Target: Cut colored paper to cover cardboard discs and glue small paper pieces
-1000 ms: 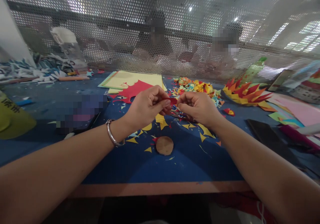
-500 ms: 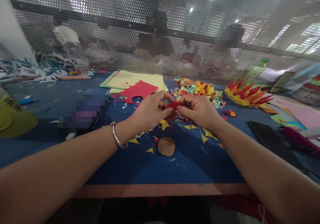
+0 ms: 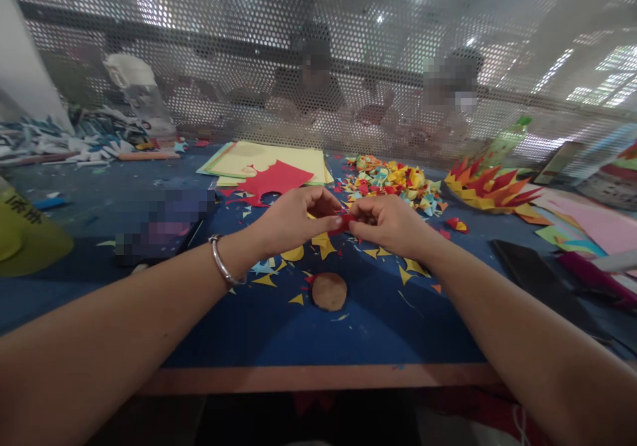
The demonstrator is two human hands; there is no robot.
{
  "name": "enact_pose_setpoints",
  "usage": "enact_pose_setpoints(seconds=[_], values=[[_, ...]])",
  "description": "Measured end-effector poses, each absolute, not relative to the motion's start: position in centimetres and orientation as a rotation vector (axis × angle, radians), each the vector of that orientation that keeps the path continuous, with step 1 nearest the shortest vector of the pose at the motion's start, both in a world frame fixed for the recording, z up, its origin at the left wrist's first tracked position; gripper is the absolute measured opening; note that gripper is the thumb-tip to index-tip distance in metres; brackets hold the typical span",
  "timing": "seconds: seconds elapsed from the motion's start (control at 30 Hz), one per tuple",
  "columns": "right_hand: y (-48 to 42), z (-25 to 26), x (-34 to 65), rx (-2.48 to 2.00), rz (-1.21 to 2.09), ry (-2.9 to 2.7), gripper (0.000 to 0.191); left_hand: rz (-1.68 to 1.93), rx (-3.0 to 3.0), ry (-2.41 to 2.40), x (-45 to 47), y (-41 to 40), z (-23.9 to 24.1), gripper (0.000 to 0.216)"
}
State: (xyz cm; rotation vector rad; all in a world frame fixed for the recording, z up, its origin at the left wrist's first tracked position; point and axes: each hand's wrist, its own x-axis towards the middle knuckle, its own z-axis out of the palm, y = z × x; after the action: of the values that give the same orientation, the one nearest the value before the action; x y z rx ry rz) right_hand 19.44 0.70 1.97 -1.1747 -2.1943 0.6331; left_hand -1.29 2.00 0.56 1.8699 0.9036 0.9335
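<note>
Between my two hands is a small piece of red paper (image 3: 341, 223), pinched from both sides and partly covered by fingers. My left hand (image 3: 301, 219), with a silver bangle on the wrist, grips its left end between thumb and fingers. My right hand (image 3: 385, 222) pinches the right end. Just below them on the blue table lies a round brown disc (image 3: 329, 291) with a bit of red at its edge. Yellow paper scraps (image 3: 324, 245) are scattered under and around the hands. A cut red sheet (image 3: 279, 179) lies behind my left hand.
Yellow paper sheets (image 3: 279, 154) lie at the back beside a heap of colourful paper bits (image 3: 393, 179). A red and yellow pointed paper piece (image 3: 490, 187) and a black phone-like object (image 3: 540, 283) are right. A phone (image 3: 169, 223) lies left. Perforated metal screen (image 3: 239, 68) stands behind.
Both hands have come slightly lower and nearer to me with the red paper, which now looks narrower between the fingers. The disc stays on the table.
</note>
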Motion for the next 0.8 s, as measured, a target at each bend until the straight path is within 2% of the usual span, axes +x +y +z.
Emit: enact_pose_setpoints(seconds=[0.13,0.3,0.53,0.67,0.8], values=[[0.9,1.8,19.5,-1.184,0.629,-2.259,0.010,0.913,1.789,0.878,-0.5,1.9,0.3,0.017],[1.0,1.8,19.9,-1.175,0.627,-2.140,0.025,0.854,1.545,0.948,-0.5,1.4,0.6,0.007],[0.4,1.7,19.7,-0.945,0.205,-2.222,0.009,0.984,1.085,0.955,-0.7,1.3,1.6,0.013],[0.3,1.4,19.5,-0.815,-0.003,-2.346,0.014,0.980,0.981,0.942,-0.7,1.1,1.9,0.017],[0.4,1.4,19.5,-0.750,-0.070,-2.357,0.010,0.944,0.970,0.927,-0.6,0.9,1.8,0.016]])
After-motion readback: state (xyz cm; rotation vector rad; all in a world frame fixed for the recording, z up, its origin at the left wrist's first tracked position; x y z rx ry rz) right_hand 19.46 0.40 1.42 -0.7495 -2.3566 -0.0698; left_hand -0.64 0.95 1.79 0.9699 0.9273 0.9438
